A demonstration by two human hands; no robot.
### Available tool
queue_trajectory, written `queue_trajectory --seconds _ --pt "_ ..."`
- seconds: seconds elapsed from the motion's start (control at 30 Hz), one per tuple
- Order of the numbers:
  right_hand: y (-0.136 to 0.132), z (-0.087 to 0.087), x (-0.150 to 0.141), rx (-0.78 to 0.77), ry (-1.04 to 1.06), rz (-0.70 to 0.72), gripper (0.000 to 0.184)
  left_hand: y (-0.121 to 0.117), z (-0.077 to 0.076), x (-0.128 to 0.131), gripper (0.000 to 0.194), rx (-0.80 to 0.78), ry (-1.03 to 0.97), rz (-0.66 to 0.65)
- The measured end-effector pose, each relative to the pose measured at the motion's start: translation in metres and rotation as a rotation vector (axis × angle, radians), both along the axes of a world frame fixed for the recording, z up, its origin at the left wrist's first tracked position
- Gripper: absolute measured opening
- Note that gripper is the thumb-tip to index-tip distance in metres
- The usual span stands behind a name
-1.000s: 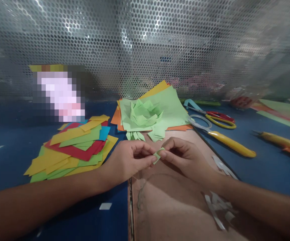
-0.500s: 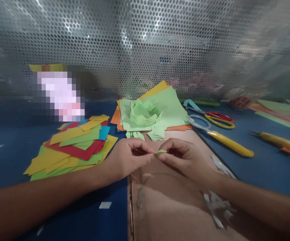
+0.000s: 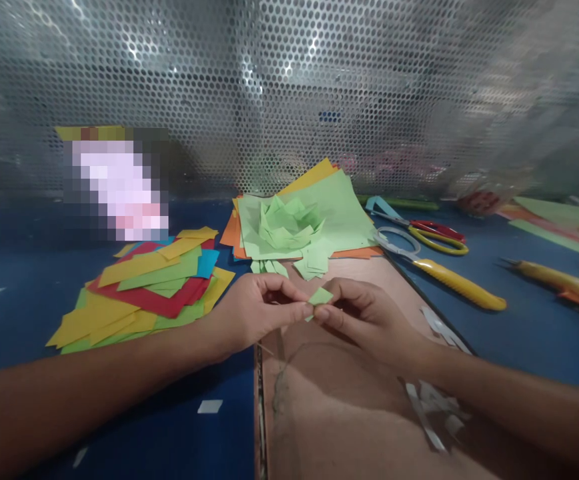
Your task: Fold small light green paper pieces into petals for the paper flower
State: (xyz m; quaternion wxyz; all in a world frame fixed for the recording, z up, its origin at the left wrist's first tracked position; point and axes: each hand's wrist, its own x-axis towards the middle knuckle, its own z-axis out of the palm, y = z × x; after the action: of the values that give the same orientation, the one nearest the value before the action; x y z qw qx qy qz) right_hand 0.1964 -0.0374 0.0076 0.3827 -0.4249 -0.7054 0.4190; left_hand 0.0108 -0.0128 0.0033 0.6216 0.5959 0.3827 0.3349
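A small folded piece of light green paper (image 3: pixel 320 297) is pinched between my two hands above the brown board. My left hand (image 3: pixel 257 310) grips its left side between thumb and forefinger. From the other side my right hand (image 3: pixel 364 308) holds it, thumb in front and finger behind. Just beyond my fingers, small folded green paper pieces (image 3: pixel 313 263) lie on the brown board (image 3: pixel 329 373). Behind them a green paper ring of pointed folded units (image 3: pixel 289 223) sits on a light green sheet (image 3: pixel 347 200).
Cut yellow, green, red and blue paper pieces (image 3: pixel 154 287) are heaped at left. At right lie a yellow-handled knife (image 3: pixel 459 283), red-and-yellow-handled scissors (image 3: pixel 437 237) and a yellow glue gun (image 3: pixel 564 290). White scraps (image 3: pixel 434 407) lie by my right forearm. A perforated metal panel (image 3: pixel 289 87) stands behind.
The small green paper has turned in my fingers, so more of its flat face shows. My right fingers have shifted slightly around it. Everything else stays in place.
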Motion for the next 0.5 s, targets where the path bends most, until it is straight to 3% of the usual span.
queue_trajectory --seconds 0.2,0.5 --pt "-0.0003 0.0008 0.0014 -0.110 0.101 0.072 0.028 0.0014 -0.0001 -0.0010 0.013 -0.041 -0.009 -0.051" --pt "-0.0017 -0.0023 0.0043 -0.094 0.083 0.077 0.030 -0.0009 0.0026 0.0008 0.018 -0.020 -0.027 -0.084"
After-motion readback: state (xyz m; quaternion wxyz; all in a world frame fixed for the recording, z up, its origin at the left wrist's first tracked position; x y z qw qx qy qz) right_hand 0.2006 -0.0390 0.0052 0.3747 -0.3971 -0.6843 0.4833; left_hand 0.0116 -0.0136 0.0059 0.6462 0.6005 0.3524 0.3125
